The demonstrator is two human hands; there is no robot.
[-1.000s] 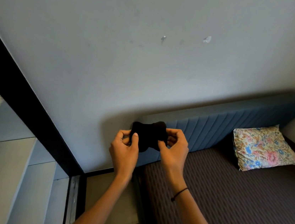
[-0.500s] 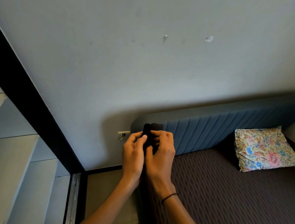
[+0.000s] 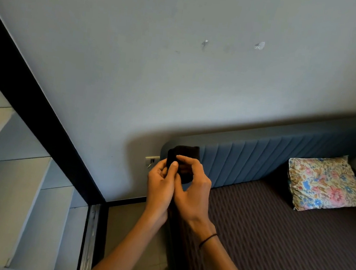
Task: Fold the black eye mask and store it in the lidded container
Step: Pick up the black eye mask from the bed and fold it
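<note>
- Behind the hands, a plain wall (image 3: 179, 79) and a bed (image 3: 282, 248) are seen; no lidded container is visible.
- Spread open a second ago, the black eye mask (image 3: 182, 157) is now folded, pinched by left hand (image 3: 160, 184) and right hand (image 3: 195, 190) in midair.
- Storing is judged next.

Bed (image 3: 293, 250) under a dark brown striped cover, filling the lower right. Backed by a blue ribbed headboard (image 3: 271, 155) along the wall. One floral pillow (image 3: 326, 182) lying on the cover at the far end, just beside the headboard.
</note>
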